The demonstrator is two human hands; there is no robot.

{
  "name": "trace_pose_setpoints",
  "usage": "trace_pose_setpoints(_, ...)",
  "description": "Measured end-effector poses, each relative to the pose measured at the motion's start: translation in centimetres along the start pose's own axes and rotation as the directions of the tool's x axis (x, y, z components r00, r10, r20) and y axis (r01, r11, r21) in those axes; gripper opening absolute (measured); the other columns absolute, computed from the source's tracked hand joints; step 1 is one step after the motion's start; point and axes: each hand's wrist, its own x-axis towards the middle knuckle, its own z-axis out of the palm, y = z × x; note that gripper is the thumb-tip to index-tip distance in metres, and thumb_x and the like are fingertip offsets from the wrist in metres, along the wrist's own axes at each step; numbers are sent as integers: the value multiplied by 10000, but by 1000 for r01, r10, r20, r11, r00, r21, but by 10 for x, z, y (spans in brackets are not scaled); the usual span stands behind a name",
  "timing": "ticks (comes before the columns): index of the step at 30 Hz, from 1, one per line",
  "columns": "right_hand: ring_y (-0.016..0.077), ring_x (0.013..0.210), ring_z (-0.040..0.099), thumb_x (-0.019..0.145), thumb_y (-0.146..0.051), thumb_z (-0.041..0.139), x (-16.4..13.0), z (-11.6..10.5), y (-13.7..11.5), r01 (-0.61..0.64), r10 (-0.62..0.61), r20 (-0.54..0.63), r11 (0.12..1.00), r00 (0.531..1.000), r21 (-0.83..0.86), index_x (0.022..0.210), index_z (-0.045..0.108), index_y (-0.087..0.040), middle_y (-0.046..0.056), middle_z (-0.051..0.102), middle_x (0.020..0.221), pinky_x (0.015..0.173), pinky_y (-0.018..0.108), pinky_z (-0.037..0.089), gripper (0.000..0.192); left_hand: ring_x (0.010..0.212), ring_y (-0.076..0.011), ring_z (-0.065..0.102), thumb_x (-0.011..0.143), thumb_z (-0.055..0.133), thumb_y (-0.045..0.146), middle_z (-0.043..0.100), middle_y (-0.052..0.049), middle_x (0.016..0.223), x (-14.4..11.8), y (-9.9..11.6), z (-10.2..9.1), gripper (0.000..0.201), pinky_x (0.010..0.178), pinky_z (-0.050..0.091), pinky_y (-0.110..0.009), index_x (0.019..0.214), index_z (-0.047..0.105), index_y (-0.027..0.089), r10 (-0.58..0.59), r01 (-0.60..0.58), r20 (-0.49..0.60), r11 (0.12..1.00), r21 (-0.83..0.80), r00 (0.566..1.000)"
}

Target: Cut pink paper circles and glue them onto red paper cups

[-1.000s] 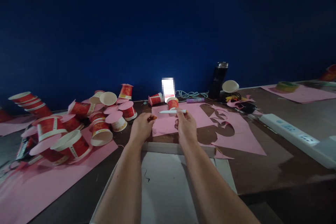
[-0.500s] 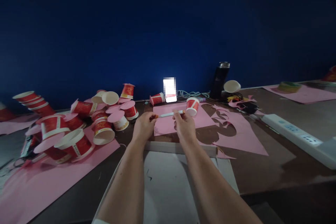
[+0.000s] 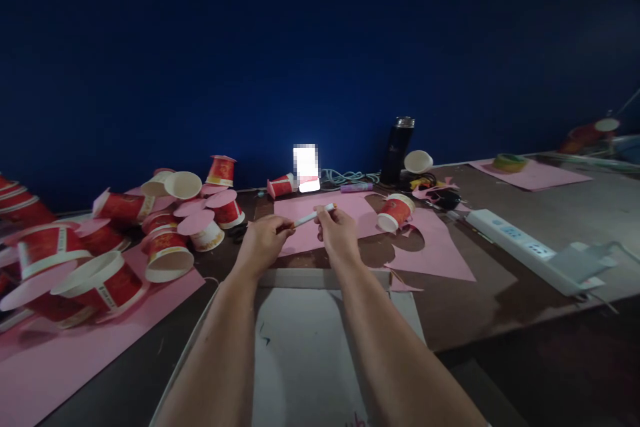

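My left hand [image 3: 261,241] and my right hand [image 3: 338,232] both grip a thin white pen [image 3: 311,216] and hold it slanted above a pink paper sheet [image 3: 327,215]. The left fingers pinch its lower, orange-tipped end and the right fingers hold its upper end. A red paper cup [image 3: 396,212] lies on its side on the pink paper just right of my right hand. A white board [image 3: 305,340] lies under my forearms.
Several red paper cups [image 3: 165,250] with pink paper discs are heaped at the left on pink paper. A lit phone [image 3: 306,168], a dark flask [image 3: 397,150] and cables stand by the blue wall. A white power strip [image 3: 515,240] lies at the right. Cut pink paper [image 3: 440,250] lies beside it.
The red cup that stood behind the pen has tipped over and rolled to the right of my right hand. The pen's right end has risen. The view shifted right.
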Motion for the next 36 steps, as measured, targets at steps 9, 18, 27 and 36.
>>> trace_pose_setpoints(9, 199, 750, 623, 736, -525, 604, -20, -62, -51, 158, -144, 66, 856, 987, -492, 1147, 557, -181, 88, 654, 931, 636, 315, 492, 538, 906, -167, 625, 801, 592, 321, 708, -8, 968, 5, 3, 14, 184, 831, 447, -256, 913, 708, 235, -122, 118, 46, 990, 73, 991)
trace_pose_setpoints(18, 389, 1384, 125, 644, -583, 633, 9, -206, -34, -282, -313, -431, 424, 846, -861, 1453, 117, -89, 257, 134, 1489, 1078, 548, 200, 1079, 927, -244, 615, 840, 489, 312, 686, -82, 979, 3, -14, -1, 274, 808, 457, -339, 1009, 681, 213, -328, 387, -246, 887, 252, 912)
trace_pose_setpoints(27, 346, 1365, 199, 671, -419, 609, 4, -194, -30, -179, -313, -331, 428, 890, -886, 1446, 164, -53, 234, 273, 1428, 1075, 445, 282, 965, 975, -335, 601, 826, 459, 287, 636, -204, 1052, 0, -45, -13, 321, 753, 469, -406, 991, 699, 152, -621, 625, -154, 676, 391, 769)
trace_pose_setpoints(36, 317, 1207, 463, 701, -510, 610, 1, -187, -43, -85, -368, -502, 735, 783, -672, 1437, 266, -141, 182, 431, 1348, 1010, 456, 378, 892, 1075, -349, 519, 806, 501, 381, 569, -197, 1116, 0, -25, -2, 427, 862, 432, -457, 1151, 612, 155, -433, 551, -346, 711, 436, 832)
